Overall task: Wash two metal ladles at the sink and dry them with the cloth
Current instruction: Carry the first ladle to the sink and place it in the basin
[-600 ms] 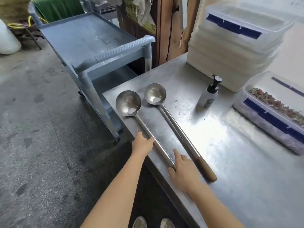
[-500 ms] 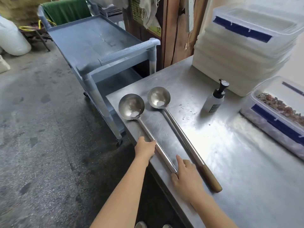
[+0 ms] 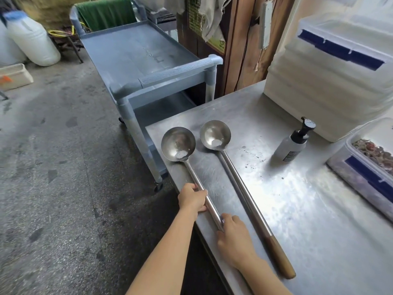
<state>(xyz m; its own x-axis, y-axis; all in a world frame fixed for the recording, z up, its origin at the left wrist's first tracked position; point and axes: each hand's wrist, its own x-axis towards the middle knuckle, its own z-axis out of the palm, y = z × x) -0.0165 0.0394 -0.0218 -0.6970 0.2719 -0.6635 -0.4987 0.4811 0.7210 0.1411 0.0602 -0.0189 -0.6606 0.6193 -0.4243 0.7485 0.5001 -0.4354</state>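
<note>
1. Because both ladles have long shafts, the person takes the nearer ladle [image 3: 192, 173] with two hands: the left hand [image 3: 192, 199] is curled around the middle of its shaft, and the right hand [image 3: 234, 235] covers the shaft's near end, fingers bent over it (whether they close fully underneath cannot be told).
2. That ladle lies along the left edge of the steel desk [image 3: 297, 209], bowl up and pointing away from the person. A pale smear sits in the bottom of the bowl, which is likely why it needs washing.
3. The second ladle [image 3: 238, 188] lies just beside it, nearly parallel, also bowl up with a similar pale patch. Its brown wooden grip rests near the desk's front edge, untouched.
4. No sink or cloth can be seen, so washing has apparently not begun; this looks like the pick-up step.
5. A pump bottle [image 3: 293, 143] stands upright to the right of the ladles, well apart from the hands, with lidded plastic boxes [image 3: 331, 67] stacked behind it.
6. A grey cart [image 3: 148, 67] stands just beyond the desk's far-left corner.
</note>
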